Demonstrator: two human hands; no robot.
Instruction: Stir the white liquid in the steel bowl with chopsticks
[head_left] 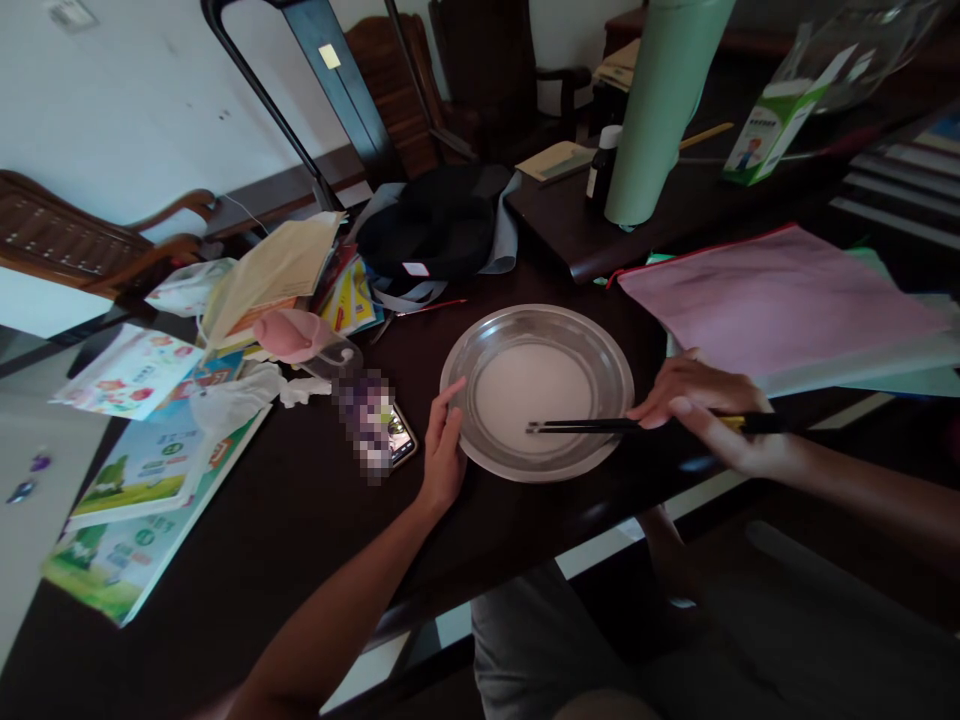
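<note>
A shallow round metal basin (616, 350) stands on the dark table, with a smooth white layer (525, 385) in its bottom; whether that is liquid or powder I cannot tell. At the basin's left rim is my left hand (444, 445), fingers up along the edge and closed on it. My right hand (701, 405), to the right of the basin, is closed around a pair of black chopsticks (592, 426). They lie nearly level over the right rim, and their tips reach the white layer close together. Just left of my left hand lies a phone (401, 437), its screen lit and partly blurred out.
Books (142, 480), papers and a pink-lidded cup (289, 335) crowd the left side. Behind the basin sits a black bag (431, 225). A pink zip pouch (780, 300) lies right. A tall green flask (664, 110), dark bottle (602, 168) and green-white carton (776, 130) stand beyond.
</note>
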